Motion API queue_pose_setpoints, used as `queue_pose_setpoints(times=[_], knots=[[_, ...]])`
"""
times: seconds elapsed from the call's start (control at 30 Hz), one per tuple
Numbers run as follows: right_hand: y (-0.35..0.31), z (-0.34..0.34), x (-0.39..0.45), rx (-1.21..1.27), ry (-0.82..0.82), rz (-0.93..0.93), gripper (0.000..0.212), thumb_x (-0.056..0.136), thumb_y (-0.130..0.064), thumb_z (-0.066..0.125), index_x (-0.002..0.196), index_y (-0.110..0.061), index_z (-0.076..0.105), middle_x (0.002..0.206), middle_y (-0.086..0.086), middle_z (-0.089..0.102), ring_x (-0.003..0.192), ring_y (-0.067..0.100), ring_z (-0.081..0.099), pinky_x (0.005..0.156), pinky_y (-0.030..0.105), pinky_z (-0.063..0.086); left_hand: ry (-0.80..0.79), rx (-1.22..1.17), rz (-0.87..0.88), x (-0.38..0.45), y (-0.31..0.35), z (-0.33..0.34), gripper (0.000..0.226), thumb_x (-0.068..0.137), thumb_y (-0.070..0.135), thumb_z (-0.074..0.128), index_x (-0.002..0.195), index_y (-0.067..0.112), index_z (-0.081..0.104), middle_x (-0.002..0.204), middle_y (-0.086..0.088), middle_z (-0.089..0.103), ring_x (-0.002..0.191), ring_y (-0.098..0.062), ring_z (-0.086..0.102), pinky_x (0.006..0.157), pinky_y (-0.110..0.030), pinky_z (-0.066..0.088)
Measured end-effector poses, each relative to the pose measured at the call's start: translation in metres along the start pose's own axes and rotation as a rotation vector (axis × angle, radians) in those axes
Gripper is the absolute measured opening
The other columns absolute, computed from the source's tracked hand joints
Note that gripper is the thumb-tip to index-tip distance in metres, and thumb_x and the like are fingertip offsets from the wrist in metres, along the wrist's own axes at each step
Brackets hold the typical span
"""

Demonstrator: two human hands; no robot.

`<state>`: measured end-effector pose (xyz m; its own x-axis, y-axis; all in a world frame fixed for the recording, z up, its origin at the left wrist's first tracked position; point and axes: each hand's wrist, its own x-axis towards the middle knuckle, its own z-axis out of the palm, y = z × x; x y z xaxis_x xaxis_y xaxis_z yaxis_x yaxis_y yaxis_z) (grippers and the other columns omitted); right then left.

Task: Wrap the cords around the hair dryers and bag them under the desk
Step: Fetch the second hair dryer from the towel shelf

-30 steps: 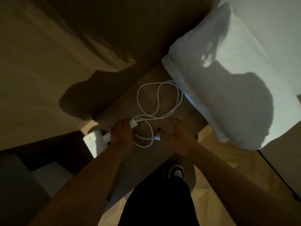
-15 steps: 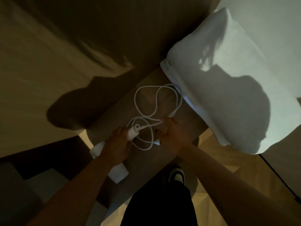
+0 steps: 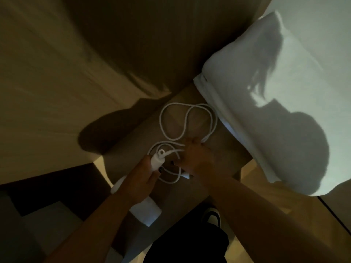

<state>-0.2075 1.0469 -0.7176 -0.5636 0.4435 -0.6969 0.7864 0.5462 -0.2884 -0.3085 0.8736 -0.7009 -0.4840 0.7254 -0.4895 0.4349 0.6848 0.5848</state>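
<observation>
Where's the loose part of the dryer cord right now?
The cord lies looped on the wooden desk at frame centre, beside the white pillow, just beyond the right hand.

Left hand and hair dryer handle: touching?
Touching. Head view shows the left hand with its fingers wrapped around the white hair dryer handle, no gap visible.

Your left hand (image 3: 141, 177) is gripping the hair dryer (image 3: 156, 161) on the table (image 3: 224, 149); the cord (image 3: 188, 120) is lying looped behind it, your right hand (image 3: 197, 158) resting on it, the pillow (image 3: 275, 103) sitting to the right.
</observation>
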Motion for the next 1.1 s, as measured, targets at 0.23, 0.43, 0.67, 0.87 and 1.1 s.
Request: queue_pose_setpoints(times=[0.23, 0.43, 0.67, 0.87, 1.1], knots=[[-0.006, -0.002, -0.002, 0.06, 0.041, 0.025, 0.039, 0.085, -0.034, 0.063, 0.117, -0.011, 0.059, 0.123, 0.01, 0.059, 0.113, 0.029, 0.059, 0.091, 0.039, 0.05, -0.046, -0.031, -0.041, -0.004, 0.003, -0.004, 0.035, 0.094, 0.016, 0.058, 0.127, 0.013, 0.047, 0.119, -0.002, 0.057, 0.113, -0.015, 0.054, 0.097, -0.025, 0.041], [-0.01, 0.012, -0.012, 0.095, -0.008, 0.113, 0.038, 0.082, -0.036, 0.068, 0.11, -0.011, 0.062, 0.115, 0.008, 0.061, 0.106, 0.027, 0.062, 0.085, 0.036, 0.052, -0.123, -0.03, -0.031, -0.016, 0.005, -0.006, 0.034, 0.095, 0.016, 0.057, 0.124, 0.021, 0.042, 0.118, 0.008, 0.049, 0.109, -0.003, 0.047, 0.096, -0.022, 0.037], [-0.007, 0.031, -0.027, 0.411, -0.007, 0.145, 0.027, 0.08, -0.03, 0.069, 0.095, -0.008, 0.067, 0.101, 0.012, 0.069, 0.097, 0.029, 0.066, 0.082, 0.034, 0.053, -0.167, -0.066, -0.08, -0.032, 0.0, -0.004, 0.041, 0.095, 0.013, 0.056, 0.133, 0.017, 0.04, 0.117, 0.008, 0.052, 0.114, -0.009, 0.052, 0.092, -0.019, 0.037], [0.005, 0.011, -0.062, 0.535, 0.086, 0.109, 0.028, 0.078, -0.036, 0.071, 0.087, -0.01, 0.071, 0.087, 0.007, 0.071, 0.081, 0.022, 0.067, 0.075, 0.036, 0.057, -0.209, -0.093, -0.071, -0.044, 0.011, -0.005, 0.077, 0.095, 0.008, 0.054, 0.154, 0.014, 0.005, 0.151, 0.001, 0.03, 0.139, -0.013, 0.031, 0.115, -0.029, 0.026], [0.016, -0.024, -0.108, 0.878, 0.179, 0.171, 0.019, 0.08, -0.013, 0.076, 0.081, -0.013, 0.057, 0.081, -0.001, 0.059, 0.071, 0.008, 0.054, 0.06, 0.012, 0.042, -0.177, -0.232, -0.097, -0.056, 0.046, -0.023, 0.077, 0.094, 0.002, 0.055, 0.153, 0.011, 0.007, 0.147, -0.001, 0.033, 0.135, -0.009, 0.031, 0.11, -0.022, 0.026]])
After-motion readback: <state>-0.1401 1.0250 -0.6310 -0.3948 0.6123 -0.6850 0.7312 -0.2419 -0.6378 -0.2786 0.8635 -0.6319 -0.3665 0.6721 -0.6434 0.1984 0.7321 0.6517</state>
